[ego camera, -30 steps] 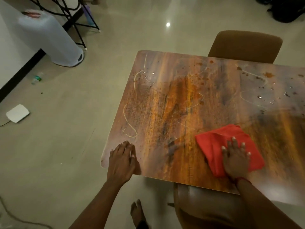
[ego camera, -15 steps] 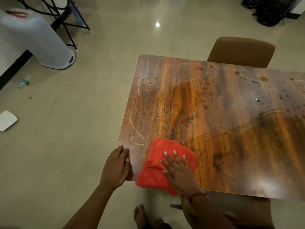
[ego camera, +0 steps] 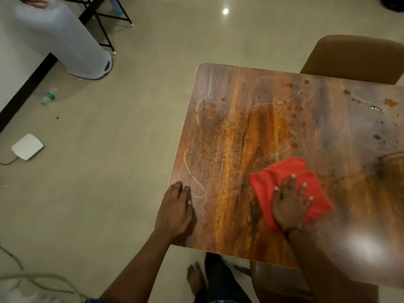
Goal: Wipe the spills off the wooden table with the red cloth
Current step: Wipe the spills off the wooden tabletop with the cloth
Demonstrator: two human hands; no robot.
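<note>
- Floor (ego camera: 142, 106): pale and glossy, one bright light spot near the top; it fills the left half
- Table (ego camera: 229, 149): wooden, its rounded corner toward the upper left; the surface is streaked wet, with pale curling lines and brown spots toward the far right
- Chair (ego camera: 354, 59): brown, pushed against the far edge; a second seat sits under the near edge
- Bin (ego camera: 65, 44): white, upper left, beside a black frame
- Cloth (ego camera: 282, 178): red, crumpled, flat on the near part of the table
- Right hand (ego camera: 288, 206): fingers spread, palm pressed flat on the cloth
- Left hand (ego camera: 175, 208): open, flat on the table's left edge, clear of the cloth
- Foot (ego camera: 194, 278): bare, below the near edge
- Pad (ego camera: 27, 146): white, on the floor at left; a small bottle (ego camera: 48, 96) lies farther up
</note>
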